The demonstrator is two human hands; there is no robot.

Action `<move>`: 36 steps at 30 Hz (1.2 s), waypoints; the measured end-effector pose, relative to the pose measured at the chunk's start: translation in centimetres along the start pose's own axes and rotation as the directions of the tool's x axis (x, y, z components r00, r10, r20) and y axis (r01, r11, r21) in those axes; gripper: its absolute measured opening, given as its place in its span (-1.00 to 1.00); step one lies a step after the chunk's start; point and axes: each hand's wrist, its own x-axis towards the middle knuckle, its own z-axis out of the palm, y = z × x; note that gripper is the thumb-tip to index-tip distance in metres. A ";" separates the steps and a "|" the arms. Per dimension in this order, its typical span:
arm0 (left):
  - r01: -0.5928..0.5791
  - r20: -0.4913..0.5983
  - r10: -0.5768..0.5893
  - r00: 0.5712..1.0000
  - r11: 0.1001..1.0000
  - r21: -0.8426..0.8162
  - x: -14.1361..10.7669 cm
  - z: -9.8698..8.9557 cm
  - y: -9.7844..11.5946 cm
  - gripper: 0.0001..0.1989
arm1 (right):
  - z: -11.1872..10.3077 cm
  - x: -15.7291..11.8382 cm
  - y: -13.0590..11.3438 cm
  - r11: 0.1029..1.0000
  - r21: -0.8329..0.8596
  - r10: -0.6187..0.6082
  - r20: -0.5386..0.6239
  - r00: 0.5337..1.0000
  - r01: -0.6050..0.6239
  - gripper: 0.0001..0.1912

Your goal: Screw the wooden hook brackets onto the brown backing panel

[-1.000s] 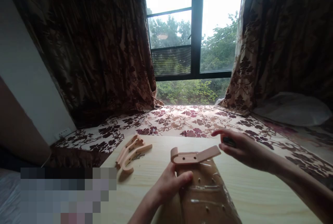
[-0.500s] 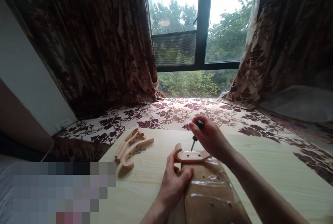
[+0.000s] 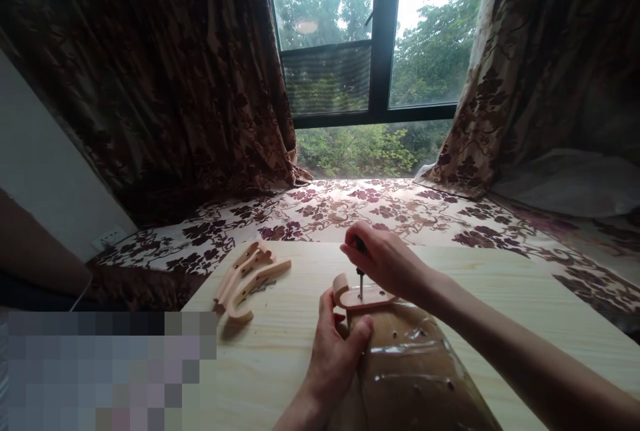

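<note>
My right hand (image 3: 375,251) is closed around a screwdriver (image 3: 361,277) with a dark handle. Its shaft points down to the left screw hole of a curved wooden hook (image 3: 373,299). That hook lies at the far end of a brown block wrapped in clear tape (image 3: 415,364), which has several small holes. My left hand (image 3: 335,351) grips the block's left corner and the hook's left end, thumb on top of the block. On the board to the left lie several more wooden hooks (image 3: 265,274), with loose screws (image 3: 265,286) beside them.
Everything rests on a pale wooden board (image 3: 280,351). Beyond it spreads a floral cloth (image 3: 370,207) up to the window (image 3: 385,51). Patterned curtains (image 3: 200,84) hang on both sides. A wall socket (image 3: 109,239) sits at the left.
My right hand has moved left and brought the screwdriver upright onto the hook's left hole. My left hand keeps its grip. The view has shifted slightly.
</note>
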 end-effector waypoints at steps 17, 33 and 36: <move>-0.008 0.074 0.018 0.997 0.992 -0.126 0.0 -0.1 0.3 -0.65 | -3.7 1.6 -3.9 0.926 -0.231 -0.130 0.545 0.829 0.297 -0.87; -0.073 0.121 0.088 0.989 0.990 -0.123 -0.6 0.2 -0.2 -0.67 | -3.2 1.1 -3.6 0.900 -0.360 -0.028 0.512 0.858 0.244 -0.82; -0.087 0.122 0.101 0.987 0.989 -0.119 -0.5 0.1 -0.4 -0.66 | -3.6 1.3 -4.1 0.895 -0.369 -0.015 0.538 0.843 0.252 -0.84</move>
